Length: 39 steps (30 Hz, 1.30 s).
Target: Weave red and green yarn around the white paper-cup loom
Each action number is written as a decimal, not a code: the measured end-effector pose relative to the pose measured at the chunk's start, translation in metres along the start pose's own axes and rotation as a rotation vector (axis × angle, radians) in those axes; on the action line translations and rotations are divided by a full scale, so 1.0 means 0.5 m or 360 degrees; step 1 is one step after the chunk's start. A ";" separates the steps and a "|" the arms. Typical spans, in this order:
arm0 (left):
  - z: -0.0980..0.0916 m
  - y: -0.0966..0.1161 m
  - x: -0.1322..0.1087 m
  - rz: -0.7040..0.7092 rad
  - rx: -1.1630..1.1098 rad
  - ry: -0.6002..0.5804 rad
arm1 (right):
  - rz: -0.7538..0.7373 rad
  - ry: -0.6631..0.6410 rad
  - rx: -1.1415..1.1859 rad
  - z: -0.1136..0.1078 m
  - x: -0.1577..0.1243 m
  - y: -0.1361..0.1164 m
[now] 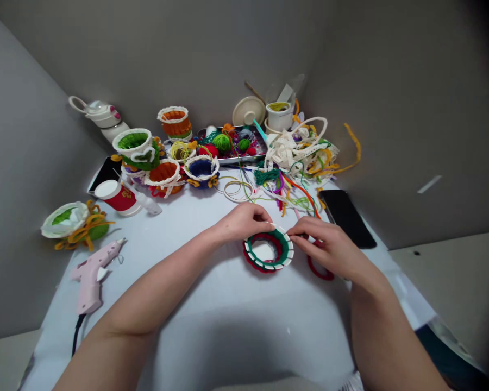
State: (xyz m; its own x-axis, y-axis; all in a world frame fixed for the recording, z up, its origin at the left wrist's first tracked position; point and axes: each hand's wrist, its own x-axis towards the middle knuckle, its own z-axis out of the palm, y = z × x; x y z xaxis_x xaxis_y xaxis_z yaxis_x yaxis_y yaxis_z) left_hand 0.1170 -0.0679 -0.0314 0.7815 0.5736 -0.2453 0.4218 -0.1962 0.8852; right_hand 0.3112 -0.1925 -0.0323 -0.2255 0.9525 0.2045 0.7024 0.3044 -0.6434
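Centre of frame, on the white desk (212, 326): left hand (244, 221) and right hand (330, 247) fingers both pinch the rim of a yarn-wrapped cup (269, 251). Glue gun (93, 271) lower left.

Soft even overhead light, faint shadows, wide-angle edge bending, dark vignette at right, slightly soft focus.

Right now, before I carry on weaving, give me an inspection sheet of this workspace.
Surface: white table, bare near the front edge.
Job's things: cup wrapped in green and red yarn, red yarn trailing beside it.
Clutter: finished yarn baskets, tray of yarn balls, lace pile, red cup, phone.
Grippers: left hand and right hand both pinch the cup rim.
Cables: glue gun cord runs off the front.
Surroundings: grey walls, kettle.
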 end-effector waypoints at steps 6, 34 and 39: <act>0.002 -0.008 0.005 0.0019 0.0012 0.0014 | -0.0024 0.0168 0.0015 0.011 0.002 -0.011; 0.002 -0.015 0.009 0.0001 -0.0018 0.0027 | -0.0182 0.0054 -0.0172 -0.016 -0.015 0.002; 0.004 -0.010 0.007 -0.0008 -0.0010 0.0024 | -0.0200 -0.0023 -0.0172 -0.013 -0.014 0.007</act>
State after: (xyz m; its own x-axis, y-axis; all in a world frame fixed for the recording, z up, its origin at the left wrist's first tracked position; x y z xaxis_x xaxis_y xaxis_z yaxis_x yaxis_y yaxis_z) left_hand 0.1185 -0.0662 -0.0377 0.7724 0.5865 -0.2437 0.4227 -0.1884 0.8865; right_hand 0.3193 -0.1982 -0.0311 -0.3252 0.9071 0.2673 0.7363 0.4203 -0.5304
